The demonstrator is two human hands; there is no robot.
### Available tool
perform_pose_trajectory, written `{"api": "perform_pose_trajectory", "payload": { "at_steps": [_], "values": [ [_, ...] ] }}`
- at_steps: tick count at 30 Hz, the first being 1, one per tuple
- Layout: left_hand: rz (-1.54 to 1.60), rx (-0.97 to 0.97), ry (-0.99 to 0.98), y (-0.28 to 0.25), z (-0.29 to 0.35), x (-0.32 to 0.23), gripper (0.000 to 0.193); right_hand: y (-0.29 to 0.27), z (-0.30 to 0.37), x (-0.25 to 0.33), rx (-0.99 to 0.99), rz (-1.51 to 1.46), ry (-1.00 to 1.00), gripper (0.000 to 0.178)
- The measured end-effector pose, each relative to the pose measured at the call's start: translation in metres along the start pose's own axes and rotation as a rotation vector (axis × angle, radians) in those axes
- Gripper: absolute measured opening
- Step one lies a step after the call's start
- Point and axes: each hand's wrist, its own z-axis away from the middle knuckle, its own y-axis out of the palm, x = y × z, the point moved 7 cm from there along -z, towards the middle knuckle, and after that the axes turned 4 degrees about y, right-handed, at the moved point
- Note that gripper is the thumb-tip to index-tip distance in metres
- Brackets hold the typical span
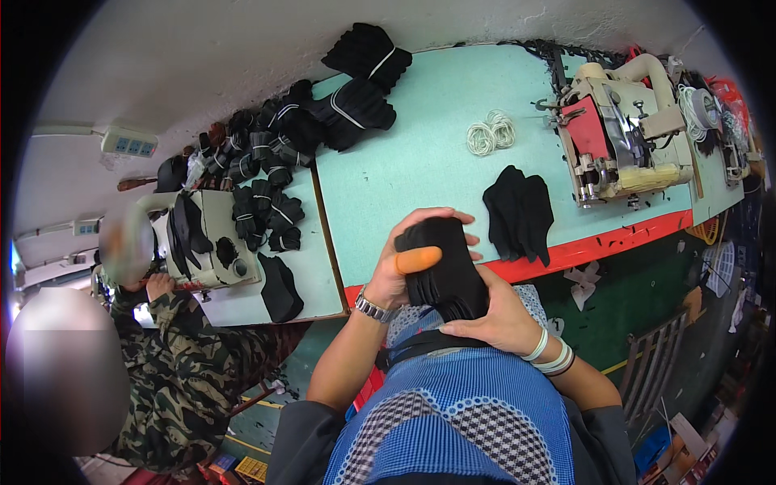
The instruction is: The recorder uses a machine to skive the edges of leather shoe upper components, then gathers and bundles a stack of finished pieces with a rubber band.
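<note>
Mint-green table top with a red front edge fills my view, and I place everything from it. Just over its near edge I grip a stack of black gloves between both hands: my left hand, wearing an orange fingertip cover, wraps the stack's left side, and my right hand clamps it from below. I judge the stack soft, light and floppy, likely to slide apart layer by layer, so squeezing across the whole thickness near the middle seems safest. How many gloves it holds I cannot count. On the table lie one loose pile of black gloves, two coils of white elastic and one cream sewing machine. Many tied black bundles crowd its far left corner.
</note>
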Motion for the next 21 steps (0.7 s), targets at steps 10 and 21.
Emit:
{"api": "perform_pose_trajectory", "payload": {
  "at_steps": [10,21],
  "values": [
    [-0.183,0.021,0.155,0.063,-0.055,0.039,0.06,-0.087,0.007,-0.029,0.066,-0.206,-0.012,0.054],
    [-0.252,-0.103,0.41,0.155,-0.103,0.089,0.065,-0.202,0.052,-0.033,0.6,-1.287,0.441,0.055]
  ]
}}
